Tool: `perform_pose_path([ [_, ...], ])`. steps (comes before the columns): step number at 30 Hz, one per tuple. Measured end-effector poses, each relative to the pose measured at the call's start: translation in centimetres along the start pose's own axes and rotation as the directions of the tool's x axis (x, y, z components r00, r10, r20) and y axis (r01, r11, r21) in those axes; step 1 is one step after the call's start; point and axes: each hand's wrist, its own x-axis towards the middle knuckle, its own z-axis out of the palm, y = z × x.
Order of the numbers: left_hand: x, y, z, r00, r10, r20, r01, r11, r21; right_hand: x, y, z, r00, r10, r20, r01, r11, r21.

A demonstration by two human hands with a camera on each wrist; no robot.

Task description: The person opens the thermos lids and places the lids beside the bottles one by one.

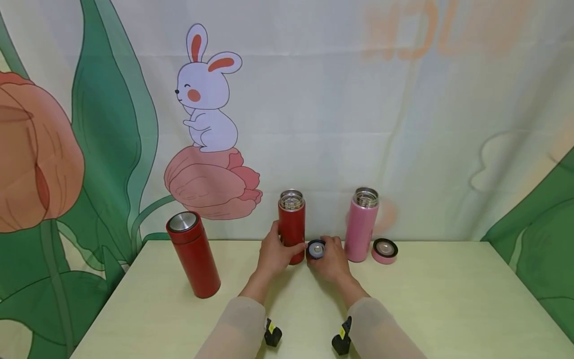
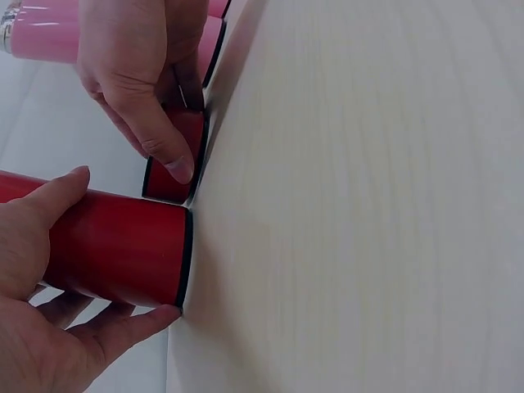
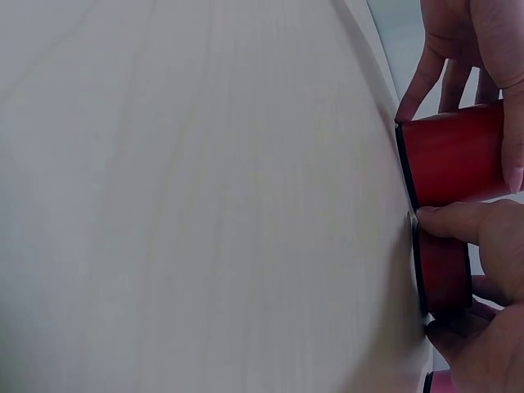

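Observation:
An uncapped red thermos bottle stands upright at the back of the table, its steel mouth bare. My left hand grips its lower body, thumb on one side and fingers on the other. Right beside its base sits a red lid with a black rim, inner side up. My right hand pinches this lid between thumb and fingers, down at the tabletop. In the left wrist view the lid and the bottle appear side by side, nearly touching.
To the right stands an open pink thermos bottle, with its pink lid lying upturned beside it. A capped red thermos bottle stands at the left. Behind the pale table hangs a printed cloth.

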Motion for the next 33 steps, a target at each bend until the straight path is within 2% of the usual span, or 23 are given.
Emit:
perform_pose_path([
  [9,-1.0,0.3,-0.6,0.998,-0.063,0.003,0.063,0.998,0.001,-1.0,0.0,-0.8,0.999,-0.004,0.043,0.004,1.000,0.008],
  [16,-2.4,0.3,-1.8,0.999,-0.044,-0.022,0.045,0.996,0.073,-2.2,0.2,-1.6,0.996,-0.057,0.063,0.057,0.998,-0.004],
  [20,-3.7,0.8,-2.7,0.999,-0.052,-0.015,0.053,0.993,0.110,-3.3,-0.1,-2.5,0.994,-0.069,0.080,0.068,0.998,0.013],
  [27,-6.6,1.2,-4.3,0.999,-0.037,-0.024,0.041,0.984,0.175,-5.6,-1.4,-4.0,0.990,-0.049,0.133,0.038,0.996,0.083],
  [33,-9.0,1.2,-6.0,0.999,-0.038,-0.014,0.040,0.975,0.217,-7.5,-2.3,-4.0,0.982,-0.086,0.169,0.058,0.985,0.161],
])
